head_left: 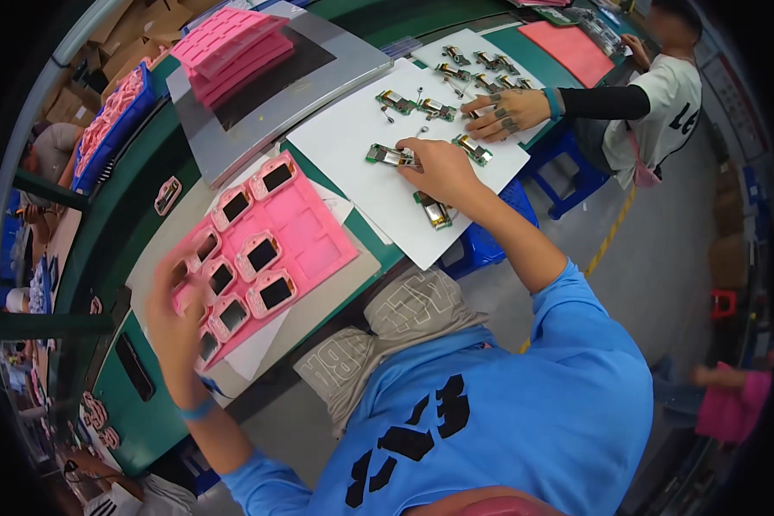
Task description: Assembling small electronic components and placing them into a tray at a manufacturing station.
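Note:
My right hand (445,172) reaches over a white sheet (344,129); its thumb and fingers are closed on the end of a small green circuit board (387,156) with a silver battery. Another such board (433,211) lies just below that wrist, and a further board (473,150) is to its right. My left hand (174,305) is blurred by motion above the left edge of a pink foam tray (314,236). Several pink camera-shaped cases with dark screens sit in the tray, such as a case (272,292). The left fingers are too smeared to read.
A co-worker's hand (512,112) with a dark sleeve rests among more boards on the sheet's far right. Stacked pink trays (232,52) stand on a grey metal plate (206,142). A blue bin (116,129) and a loose pink case (168,196) lie left. Blue stools (507,224) stand right.

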The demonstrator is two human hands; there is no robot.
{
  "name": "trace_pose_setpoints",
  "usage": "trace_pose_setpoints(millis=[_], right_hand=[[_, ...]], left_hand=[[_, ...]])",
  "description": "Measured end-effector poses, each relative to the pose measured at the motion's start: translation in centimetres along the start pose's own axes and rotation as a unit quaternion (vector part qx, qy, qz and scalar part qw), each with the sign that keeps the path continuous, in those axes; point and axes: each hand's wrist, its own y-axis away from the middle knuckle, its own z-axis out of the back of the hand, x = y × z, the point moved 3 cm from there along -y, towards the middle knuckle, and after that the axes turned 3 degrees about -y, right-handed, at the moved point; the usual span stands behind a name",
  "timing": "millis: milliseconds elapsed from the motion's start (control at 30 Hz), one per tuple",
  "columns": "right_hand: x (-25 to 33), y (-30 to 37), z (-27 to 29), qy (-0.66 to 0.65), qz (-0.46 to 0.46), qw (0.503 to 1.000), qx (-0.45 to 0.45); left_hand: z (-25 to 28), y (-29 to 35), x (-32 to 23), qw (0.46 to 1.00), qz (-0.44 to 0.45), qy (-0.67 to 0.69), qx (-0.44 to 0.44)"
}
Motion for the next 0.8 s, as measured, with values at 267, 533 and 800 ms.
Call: trace_pose_setpoints(millis=[267,533,800], right_hand=[[1.9,0.7,-2.0,0.000,0.050,0.996,-0.078],[3.9,1.1,-4.3,-0.023,0.008,0.995,-0.099],[3.4,1.1,-3.2,-0.083,0.063,0.988,-0.115]], left_hand=[[-16.1,15.8,0.4,0.858,0.073,0.336,0.382],[-33.7,20.9,8.9,0.727,0.203,0.521,0.398],[-33.1,18.3,11.8,0.778,0.186,0.519,0.302]])
